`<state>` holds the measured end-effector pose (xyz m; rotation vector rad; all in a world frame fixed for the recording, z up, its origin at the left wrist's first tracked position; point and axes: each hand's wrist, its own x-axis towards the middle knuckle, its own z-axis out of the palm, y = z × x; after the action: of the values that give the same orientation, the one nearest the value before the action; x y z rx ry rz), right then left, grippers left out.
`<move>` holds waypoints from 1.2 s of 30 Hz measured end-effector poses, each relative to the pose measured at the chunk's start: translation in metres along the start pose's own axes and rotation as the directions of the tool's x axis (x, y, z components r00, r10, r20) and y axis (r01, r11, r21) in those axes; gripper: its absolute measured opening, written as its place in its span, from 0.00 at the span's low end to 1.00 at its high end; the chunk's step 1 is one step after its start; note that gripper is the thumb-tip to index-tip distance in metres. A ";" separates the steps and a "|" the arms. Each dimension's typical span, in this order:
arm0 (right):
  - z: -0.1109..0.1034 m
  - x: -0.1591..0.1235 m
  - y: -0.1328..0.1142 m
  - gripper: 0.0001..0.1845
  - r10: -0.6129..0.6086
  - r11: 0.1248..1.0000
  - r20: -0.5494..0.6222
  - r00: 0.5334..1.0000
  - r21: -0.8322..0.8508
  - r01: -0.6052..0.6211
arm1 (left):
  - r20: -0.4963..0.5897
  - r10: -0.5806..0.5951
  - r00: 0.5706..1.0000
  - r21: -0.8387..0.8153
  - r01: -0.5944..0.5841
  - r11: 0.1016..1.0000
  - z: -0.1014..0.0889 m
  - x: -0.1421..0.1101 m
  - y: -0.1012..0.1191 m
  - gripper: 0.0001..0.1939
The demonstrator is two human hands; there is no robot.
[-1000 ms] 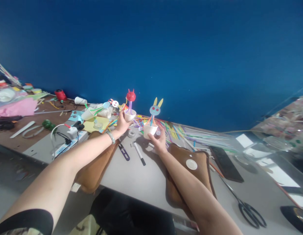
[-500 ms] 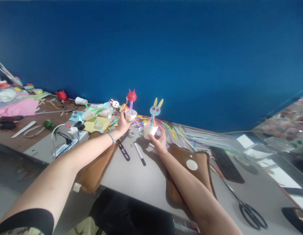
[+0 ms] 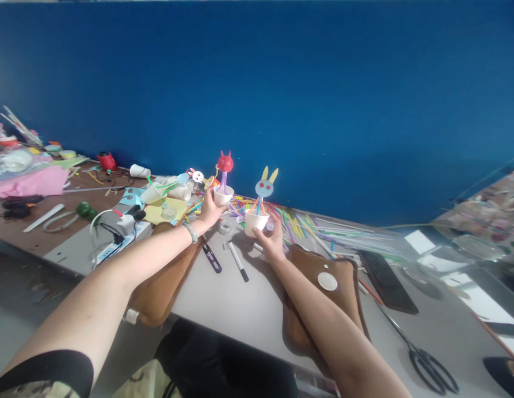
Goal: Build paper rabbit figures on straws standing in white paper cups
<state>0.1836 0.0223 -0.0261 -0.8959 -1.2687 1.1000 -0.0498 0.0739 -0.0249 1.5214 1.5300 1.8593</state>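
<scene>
My left hand (image 3: 209,210) grips a small white paper cup (image 3: 222,195) lifted above the grey table (image 3: 235,301). A purple straw rises from this cup and carries a red animal head (image 3: 225,162). My right hand (image 3: 271,241) holds a second white cup (image 3: 255,222) just above the table. Out of that cup stands a straw with a blue rabbit face with yellow ears (image 3: 265,187). The two cups are side by side, a little apart.
Several coloured straws (image 3: 306,225) lie behind the cups. A black marker (image 3: 238,261) and small snips (image 3: 211,258) lie near my hands. Brown cushions (image 3: 327,282) sit under my forearms. A phone (image 3: 385,282) and black scissors (image 3: 431,367) lie to the right, a power strip (image 3: 115,240) to the left.
Both hands keep their cups almost still; the whole view has drifted slightly, nothing else differs.
</scene>
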 end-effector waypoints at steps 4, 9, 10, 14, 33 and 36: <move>-0.001 -0.001 0.001 0.59 0.014 1.000 0.021 1.000 0.006 -0.014 | 0.005 0.015 1.000 0.016 -0.015 1.000 -0.001 0.003 -0.003 0.43; -0.002 0.000 0.003 0.58 0.005 1.000 0.019 1.000 -0.003 -0.005 | 0.001 0.008 1.000 0.030 -0.008 1.000 -0.001 0.003 -0.004 0.43; -0.003 0.000 0.004 0.57 0.004 1.000 0.017 1.000 -0.005 -0.004 | 0.002 0.002 1.000 0.038 -0.002 0.999 -0.001 0.004 -0.003 0.43; -0.003 0.000 0.004 0.60 0.022 1.000 0.032 0.999 0.006 -0.022 | 0.002 -0.003 1.000 0.077 0.002 0.997 -0.003 0.005 0.001 0.43; -0.003 0.002 0.009 0.58 0.028 0.999 0.037 0.999 0.028 -0.029 | 0.020 0.015 1.000 0.002 -0.016 1.000 -0.002 0.002 -0.007 0.44; -0.004 0.002 0.009 0.58 0.013 1.000 0.035 0.999 0.006 -0.013 | 0.017 0.001 1.000 0.015 -0.001 1.000 -0.003 0.002 -0.007 0.43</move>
<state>0.1860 0.0268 -0.0344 -0.8849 -1.2895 1.1333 -0.0550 0.0764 -0.0292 1.5409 1.5395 1.8352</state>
